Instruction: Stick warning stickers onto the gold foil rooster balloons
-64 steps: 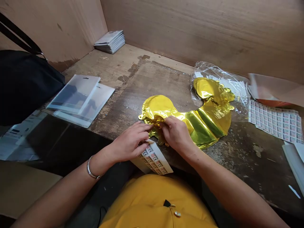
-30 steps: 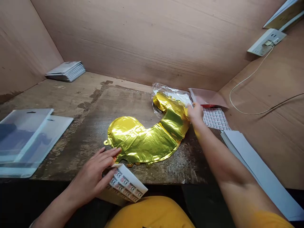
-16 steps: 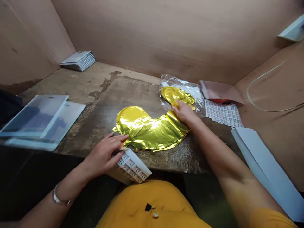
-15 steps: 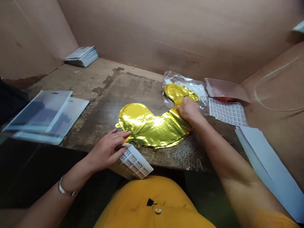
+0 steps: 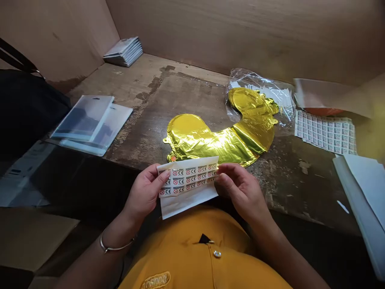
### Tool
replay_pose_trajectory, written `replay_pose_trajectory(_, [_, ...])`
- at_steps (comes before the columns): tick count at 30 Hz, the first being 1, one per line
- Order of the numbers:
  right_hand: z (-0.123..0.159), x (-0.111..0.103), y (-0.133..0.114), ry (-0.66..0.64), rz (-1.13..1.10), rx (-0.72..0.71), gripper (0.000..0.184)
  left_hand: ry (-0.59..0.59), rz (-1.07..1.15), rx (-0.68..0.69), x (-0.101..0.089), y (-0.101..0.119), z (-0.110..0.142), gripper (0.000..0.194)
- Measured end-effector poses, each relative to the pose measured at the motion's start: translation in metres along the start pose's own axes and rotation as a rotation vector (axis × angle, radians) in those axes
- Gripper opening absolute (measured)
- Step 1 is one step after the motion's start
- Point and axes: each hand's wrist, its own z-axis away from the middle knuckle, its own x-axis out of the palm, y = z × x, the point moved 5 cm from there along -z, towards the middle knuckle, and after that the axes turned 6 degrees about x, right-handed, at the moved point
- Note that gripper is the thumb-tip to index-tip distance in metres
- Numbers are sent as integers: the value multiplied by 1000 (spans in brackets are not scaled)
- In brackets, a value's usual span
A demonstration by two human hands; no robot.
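One sticker sheet (image 5: 189, 185) is held before the near edge of the worktop (image 5: 192, 94), in the head view. My left hand (image 5: 146, 190) pinches its left edge; my right hand (image 5: 245, 190) is at the right edge, but whether it grips, I cannot tell. Probably light and easily creased, it wants holding by edges. Two clear sleeves (image 5: 86, 119) lie left; the gold foil balloons (image 5: 210, 144) I cannot count.

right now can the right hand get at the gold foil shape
Likely yes: the right hand, at the right edge of the sticker sheet, is close to the gold foil shape, with nothing apparent between them.
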Motion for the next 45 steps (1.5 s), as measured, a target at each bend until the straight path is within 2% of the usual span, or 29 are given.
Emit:
replay_pose_trajectory(5, [-9, -4, 8, 74, -30, 17, 34, 49, 74, -5, 4, -6, 4, 29])
replay_pose_trajectory(10, [-10, -2, 4, 69, 22, -2, 21, 77, 32, 17, -1, -10, 4, 34])
replay_pose_trajectory(16, [-5, -5, -12, 155, 137, -77, 16, 41, -112, 70, -8, -14, 3, 26])
replay_pose_trajectory(22, [1, -9, -14, 287, 223, -142, 17, 77, -149, 72, -12, -17, 2, 31])
replay_pose_trajectory(28, [-4, -6, -6, 168, 108, -41, 23, 87, -71, 48, -10, -18, 1, 30])
replay_pose_trajectory(34, [-10, -5, -5, 166, 112, -23, 28, 80, -13, 35, -4, -16, 2, 28])
replay_pose_trajectory(41, [-12, 1, 0, 91, -60, 43, 18, 66, -83, 29, -10, -23, -1, 32])
replay_pose_trajectory(45, [-11, 9, -3, -14, -279, 133, 23, 28, -282, 91, -11, -18, -1, 32])
